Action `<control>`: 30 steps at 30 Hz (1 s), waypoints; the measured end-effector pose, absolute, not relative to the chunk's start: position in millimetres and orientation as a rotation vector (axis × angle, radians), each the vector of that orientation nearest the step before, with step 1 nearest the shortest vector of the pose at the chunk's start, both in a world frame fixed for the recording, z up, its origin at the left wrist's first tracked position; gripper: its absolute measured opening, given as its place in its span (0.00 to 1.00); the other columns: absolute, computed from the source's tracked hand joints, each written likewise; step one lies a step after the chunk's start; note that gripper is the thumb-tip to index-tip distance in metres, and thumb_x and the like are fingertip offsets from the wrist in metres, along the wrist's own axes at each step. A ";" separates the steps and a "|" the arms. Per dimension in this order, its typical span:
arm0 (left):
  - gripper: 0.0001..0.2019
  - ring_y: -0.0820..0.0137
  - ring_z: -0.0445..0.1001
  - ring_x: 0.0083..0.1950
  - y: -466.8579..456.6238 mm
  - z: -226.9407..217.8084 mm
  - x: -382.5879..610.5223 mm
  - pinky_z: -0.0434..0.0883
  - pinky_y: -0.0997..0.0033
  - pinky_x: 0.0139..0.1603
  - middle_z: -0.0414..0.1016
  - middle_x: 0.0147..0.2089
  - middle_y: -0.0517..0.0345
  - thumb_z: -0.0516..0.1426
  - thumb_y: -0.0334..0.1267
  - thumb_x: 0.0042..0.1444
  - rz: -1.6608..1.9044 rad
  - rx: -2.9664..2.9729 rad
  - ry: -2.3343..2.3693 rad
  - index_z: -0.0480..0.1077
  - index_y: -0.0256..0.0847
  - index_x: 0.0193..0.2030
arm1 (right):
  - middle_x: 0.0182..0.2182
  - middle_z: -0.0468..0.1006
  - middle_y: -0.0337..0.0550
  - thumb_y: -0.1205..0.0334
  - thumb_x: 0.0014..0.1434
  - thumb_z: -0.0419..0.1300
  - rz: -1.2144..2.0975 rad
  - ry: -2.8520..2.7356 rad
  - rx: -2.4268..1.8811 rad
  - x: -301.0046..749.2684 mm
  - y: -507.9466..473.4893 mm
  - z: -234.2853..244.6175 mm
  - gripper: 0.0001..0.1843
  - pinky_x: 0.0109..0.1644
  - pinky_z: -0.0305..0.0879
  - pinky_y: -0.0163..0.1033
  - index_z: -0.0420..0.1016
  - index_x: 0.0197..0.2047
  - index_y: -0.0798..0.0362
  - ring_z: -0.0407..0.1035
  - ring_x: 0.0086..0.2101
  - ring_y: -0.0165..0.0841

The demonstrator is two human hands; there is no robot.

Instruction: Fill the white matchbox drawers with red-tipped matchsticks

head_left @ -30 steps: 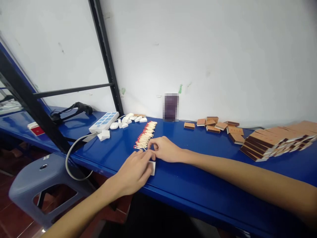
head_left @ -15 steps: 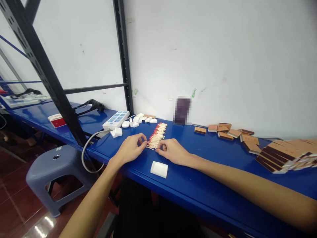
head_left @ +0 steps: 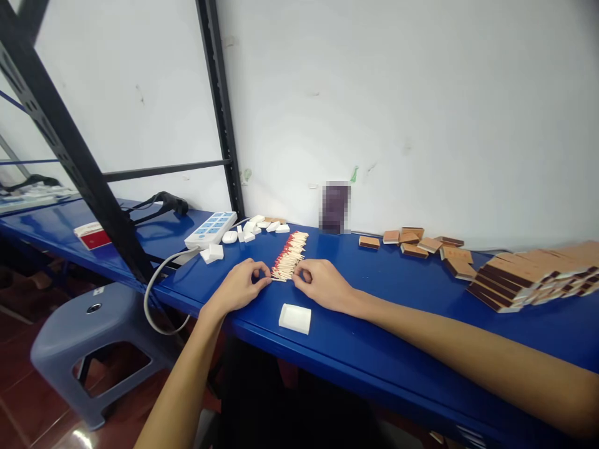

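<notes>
A row of red-tipped matches (head_left: 289, 254) lies on the blue shelf (head_left: 397, 299). My left hand (head_left: 241, 287) and my right hand (head_left: 322, 282) rest at the near end of that row, one on each side. Both have their fingers curled and pinched at the match ends. A white inner matchbox tray (head_left: 294, 318) lies on the shelf just in front of my hands, touched by neither.
Brown matchbox sleeves are scattered (head_left: 416, 242) and stacked (head_left: 524, 274) to the right. Several white trays (head_left: 262, 226) and a white power strip (head_left: 210, 229) with its cable lie left of the matches. A black rack post (head_left: 224, 137) stands behind; a grey stool (head_left: 88, 324) sits below left.
My left hand let go of the white tray and moved up to the near end of the match row. The tray now lies free. The camera view shifted.
</notes>
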State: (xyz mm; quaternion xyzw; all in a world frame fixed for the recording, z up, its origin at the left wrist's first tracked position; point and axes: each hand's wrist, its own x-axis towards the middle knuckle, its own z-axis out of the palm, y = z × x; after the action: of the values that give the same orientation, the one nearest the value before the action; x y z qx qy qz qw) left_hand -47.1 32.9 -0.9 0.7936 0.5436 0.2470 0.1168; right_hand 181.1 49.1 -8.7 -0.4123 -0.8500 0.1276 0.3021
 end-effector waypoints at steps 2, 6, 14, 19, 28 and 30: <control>0.08 0.65 0.70 0.40 32.2 -0.7 -46.4 0.66 0.63 0.44 0.70 0.38 0.56 0.54 0.42 0.63 0.687 2.359 1.569 0.73 0.43 0.40 | 0.25 0.72 0.36 0.66 0.60 0.58 0.271 -2.246 -1.040 182.4 47.8 -9.7 0.08 0.36 0.54 0.37 0.72 0.29 0.53 0.64 0.29 0.29; 0.11 0.62 0.70 0.43 30.0 -1.5 -45.1 0.66 0.60 0.46 0.70 0.40 0.53 0.48 0.40 0.67 0.575 2.458 1.537 0.68 0.41 0.39 | 0.25 0.70 0.36 0.66 0.61 0.59 0.245 -2.241 -0.938 185.7 45.7 -10.2 0.06 0.38 0.54 0.37 0.73 0.32 0.52 0.64 0.30 0.30; 0.13 0.66 0.69 0.39 21.1 5.0 -39.5 0.67 0.63 0.43 0.69 0.39 0.55 0.45 0.42 0.69 0.581 2.452 1.325 0.65 0.41 0.37 | 0.28 0.71 0.36 0.60 0.59 0.64 0.380 -2.274 -0.794 188.1 43.9 -7.0 0.05 0.34 0.55 0.34 0.77 0.37 0.53 0.62 0.28 0.27; 0.13 0.67 0.69 0.38 19.0 5.5 -34.1 0.67 0.66 0.42 0.71 0.38 0.57 0.47 0.43 0.68 0.680 2.389 1.227 0.66 0.40 0.37 | 0.22 0.70 0.33 0.65 0.59 0.61 0.500 -2.314 -0.888 186.8 43.1 -7.0 0.05 0.32 0.54 0.33 0.78 0.32 0.54 0.61 0.25 0.25; 0.13 0.70 0.68 0.33 26.7 1.7 -40.4 0.67 0.70 0.37 0.67 0.32 0.61 0.52 0.41 0.66 1.025 2.308 1.392 0.71 0.41 0.53 | 0.20 0.72 0.33 0.66 0.55 0.61 0.640 -2.529 -1.031 201.7 19.8 34.9 0.06 0.30 0.55 0.35 0.75 0.26 0.52 0.62 0.21 0.26; 0.12 0.71 0.68 0.34 27.8 -1.0 -38.8 0.68 0.70 0.38 0.67 0.36 0.59 0.53 0.37 0.65 0.989 2.436 1.384 0.73 0.41 0.52 | 0.21 0.73 0.35 0.67 0.53 0.62 0.544 -2.648 -1.031 201.6 7.5 48.1 0.07 0.30 0.55 0.36 0.73 0.24 0.52 0.62 0.22 0.26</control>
State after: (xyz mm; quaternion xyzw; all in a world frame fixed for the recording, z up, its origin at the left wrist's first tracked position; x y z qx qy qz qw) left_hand -38.8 27.8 -1.0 0.8168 0.4642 0.3318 0.0851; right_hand 201.6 7.5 48.1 -0.3536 -0.9082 0.1864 0.1238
